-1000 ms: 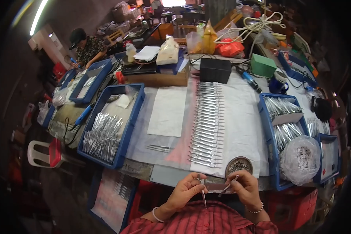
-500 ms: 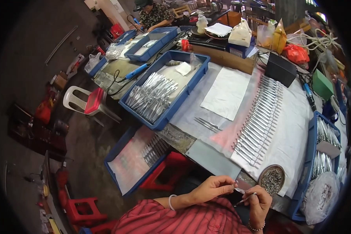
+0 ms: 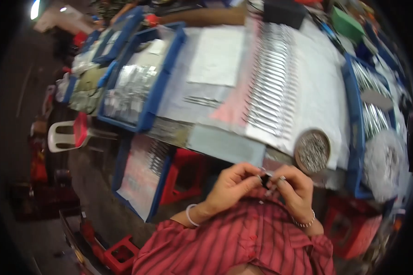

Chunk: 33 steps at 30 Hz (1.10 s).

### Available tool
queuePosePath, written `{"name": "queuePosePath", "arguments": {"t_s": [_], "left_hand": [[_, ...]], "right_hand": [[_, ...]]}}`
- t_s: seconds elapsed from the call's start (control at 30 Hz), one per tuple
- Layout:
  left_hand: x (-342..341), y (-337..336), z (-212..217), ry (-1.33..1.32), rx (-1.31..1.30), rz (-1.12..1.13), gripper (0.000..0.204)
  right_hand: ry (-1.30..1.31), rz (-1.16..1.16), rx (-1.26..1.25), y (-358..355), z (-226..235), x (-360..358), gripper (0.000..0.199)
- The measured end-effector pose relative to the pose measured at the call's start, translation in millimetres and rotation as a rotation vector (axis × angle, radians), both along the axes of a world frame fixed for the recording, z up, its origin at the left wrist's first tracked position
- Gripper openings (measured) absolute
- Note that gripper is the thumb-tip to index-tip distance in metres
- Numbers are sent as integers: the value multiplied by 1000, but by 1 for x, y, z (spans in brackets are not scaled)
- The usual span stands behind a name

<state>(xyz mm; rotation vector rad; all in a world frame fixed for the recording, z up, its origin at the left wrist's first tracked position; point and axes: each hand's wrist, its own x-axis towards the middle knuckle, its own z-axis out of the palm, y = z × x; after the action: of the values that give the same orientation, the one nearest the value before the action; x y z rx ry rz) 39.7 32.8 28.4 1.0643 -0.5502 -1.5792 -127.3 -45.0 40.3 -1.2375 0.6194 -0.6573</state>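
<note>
- A small dark metal piece (image 3: 266, 179) is pinched between both hands, close to the chest, just below the near edge of the table (image 3: 225, 146).
- Left hand (image 3: 231, 183): fingers curled together, thumb and forefinger clamped on the piece's left end.
- Right hand (image 3: 294, 190): fingertips closed on the piece's right end; a thin metal part is seen sticking down between the fingers, blurred.
- A bracelet is worn on each wrist; red striped shirt (image 3: 234, 243) fills the lower edge.
- Round dish (image 3: 312, 150) full of small metal bits sits on the table just above the right hand.
- A long row of shiny metal tools (image 3: 270, 78) is laid out on white cloth in the table's middle.
- Blue tray (image 3: 137, 87) with more metal tools is seen at the left of the table; another blue tray (image 3: 353, 114) at the right.
- A third blue tray (image 3: 140, 176) rests lower down, beside a red stool (image 3: 183, 176).
- White plastic chair (image 3: 62, 137) is seen far left.
</note>
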Motion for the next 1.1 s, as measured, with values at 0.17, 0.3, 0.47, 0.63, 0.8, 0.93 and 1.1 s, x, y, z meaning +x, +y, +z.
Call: {"name": "queuePosePath", "arguments": {"t_s": [0.17,0.3,0.47,0.63,0.8,0.93,1.1], "left_hand": [[-6,-4,-8,16,-53,-17,12],[-14,-2,-15,-101,-87,-58,13],[-24,2,-12,-242,-82,-71,12],[-25,1,-12,-294,-86,-67,12],[-26,-3,-13,-270,-79,-46,11],[-23,-10,-9,-340,-131,-42,11],[-13,-10,6,-430,-145,-82,10]], "right_hand": [[11,-1,37,0,-3,-1,9],[55,-112,-23,7,-14,-6,11],[135,-172,-501,4,-18,-9,10],[156,-154,-357,7,-20,-9,10],[133,-175,-331,2,-16,-8,10],[125,-161,-362,-5,-15,-4,9],[199,-139,-422,-7,-3,7,6]]}}
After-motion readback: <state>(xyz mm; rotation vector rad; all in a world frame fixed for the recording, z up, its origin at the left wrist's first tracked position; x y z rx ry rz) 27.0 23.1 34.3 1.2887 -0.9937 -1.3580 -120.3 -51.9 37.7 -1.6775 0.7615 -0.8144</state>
